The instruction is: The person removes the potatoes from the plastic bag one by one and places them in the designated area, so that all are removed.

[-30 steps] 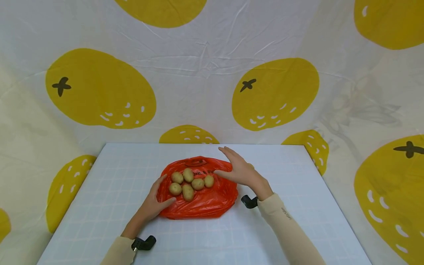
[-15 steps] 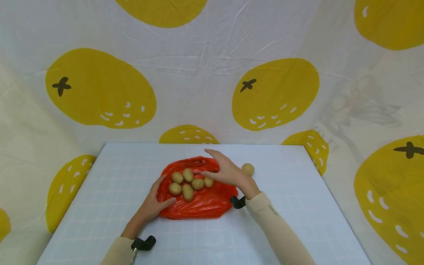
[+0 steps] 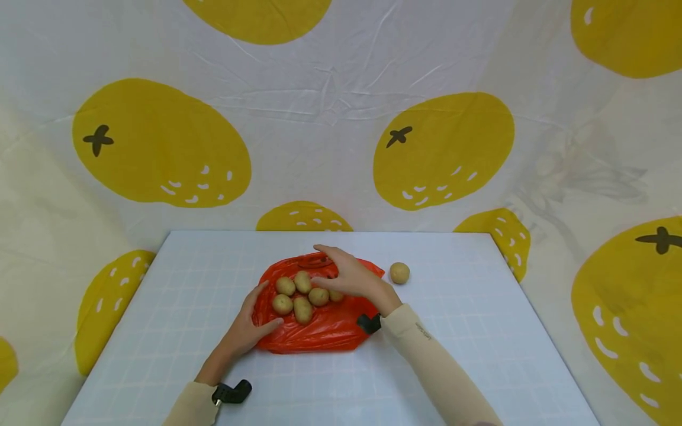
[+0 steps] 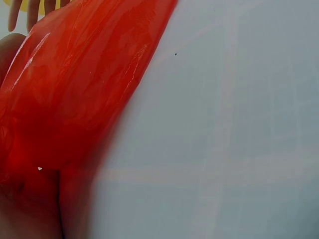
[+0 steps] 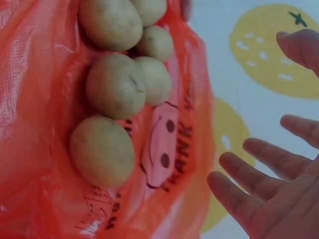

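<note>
Several round, light-brown potatoes (image 3: 303, 310) lie grouped on a flattened red plastic bag (image 3: 325, 334) in the middle of the table. Along the bag's left edge rests my left hand (image 3: 248, 325), thumb and fingers spread around the potatoes' side. In the left wrist view the red bag (image 4: 75, 94) covers much of that hand. My right hand (image 3: 348, 275) hovers over the bag's right part with fingers extended and nothing in them, hiding part of the rightmost potato of the group. The right wrist view shows its spread fingers (image 5: 254, 177) beside the potatoes (image 5: 102, 152) and the bag's black print.
One more potato (image 3: 399, 273) sits on the white checked table (image 3: 469, 331), to the right of the bag. Behind the table's far edge hangs a pale cloth (image 3: 309, 136) printed with large yellow fruit. Black camera mounts (image 3: 231, 391) stick out from both wrists.
My right hand has moved left over the bag, towards the potatoes, uncovering the lone potato on the right. The left hand and the grouped potatoes have stayed in place.
</note>
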`<control>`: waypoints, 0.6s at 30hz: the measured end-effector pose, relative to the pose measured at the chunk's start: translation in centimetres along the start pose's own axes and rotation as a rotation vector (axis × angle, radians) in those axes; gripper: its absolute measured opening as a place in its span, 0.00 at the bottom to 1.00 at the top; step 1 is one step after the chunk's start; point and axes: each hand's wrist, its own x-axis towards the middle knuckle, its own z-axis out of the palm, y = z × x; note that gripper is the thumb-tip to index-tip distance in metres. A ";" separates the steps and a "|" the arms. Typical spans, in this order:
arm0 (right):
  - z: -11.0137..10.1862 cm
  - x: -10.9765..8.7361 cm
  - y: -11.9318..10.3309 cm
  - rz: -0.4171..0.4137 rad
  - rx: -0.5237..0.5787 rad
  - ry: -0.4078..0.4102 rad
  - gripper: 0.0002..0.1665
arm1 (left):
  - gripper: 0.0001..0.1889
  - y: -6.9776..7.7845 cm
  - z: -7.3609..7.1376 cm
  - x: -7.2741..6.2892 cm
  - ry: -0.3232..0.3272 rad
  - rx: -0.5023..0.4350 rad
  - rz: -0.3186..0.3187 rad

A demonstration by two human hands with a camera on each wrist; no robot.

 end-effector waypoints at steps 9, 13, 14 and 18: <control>1.4 0.8 0.8 -0.052 0.037 -0.015 0.44 | 0.51 -0.2 0.0 0.0 0.008 -0.030 0.029; 1.9 1.2 1.2 -0.043 0.045 -0.020 0.43 | 0.51 -0.2 0.0 0.0 0.007 -0.021 0.027; 2.0 1.3 1.2 -0.042 0.048 -0.020 0.42 | 0.51 -0.3 0.0 0.0 0.007 -0.019 0.026; 2.6 1.6 1.5 -0.042 0.060 -0.018 0.41 | 0.52 -0.3 0.0 0.0 0.008 -0.019 0.018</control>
